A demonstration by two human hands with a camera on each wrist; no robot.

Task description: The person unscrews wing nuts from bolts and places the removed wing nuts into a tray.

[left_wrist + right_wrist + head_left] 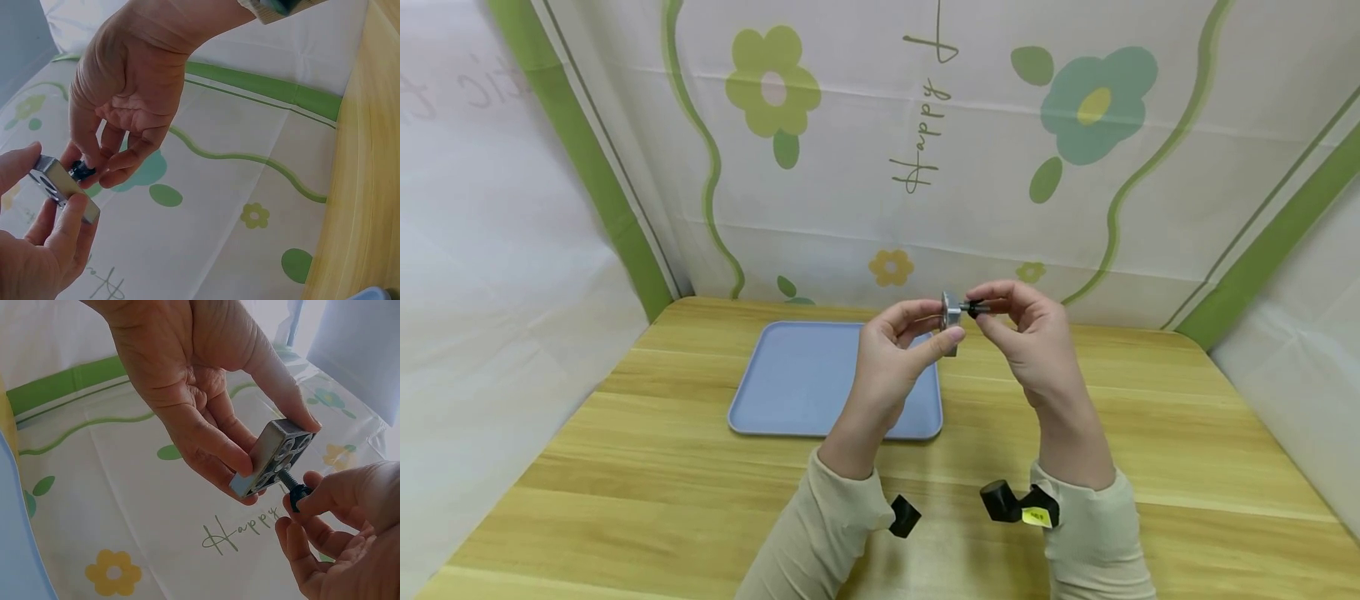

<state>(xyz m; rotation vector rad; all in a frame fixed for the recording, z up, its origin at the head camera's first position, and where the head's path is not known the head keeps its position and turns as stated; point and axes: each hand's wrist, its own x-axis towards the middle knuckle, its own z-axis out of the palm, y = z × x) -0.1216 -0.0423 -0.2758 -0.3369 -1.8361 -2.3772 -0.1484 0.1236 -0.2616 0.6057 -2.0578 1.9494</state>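
A small silver metal block (275, 456) with round recesses in one face is gripped at its edges by the thumb and fingers of my left hand (891, 354). From the middle of that face a threaded bolt (289, 479) sticks out. My right hand (1037, 337) pinches a dark knob-like piece (299, 495) on the bolt, a short way off the block. In the left wrist view, this dark piece (81, 170) looks winged, but fingers partly cover it. Both hands are raised above the table, close together.
A blue-grey tray (805, 375) lies on the wooden table (647, 492), left of and below the hands. Behind the table hangs a white flower-printed cloth (842, 192); more cloth stands at both sides. Each sleeve carries a black wrist device (1000, 502).
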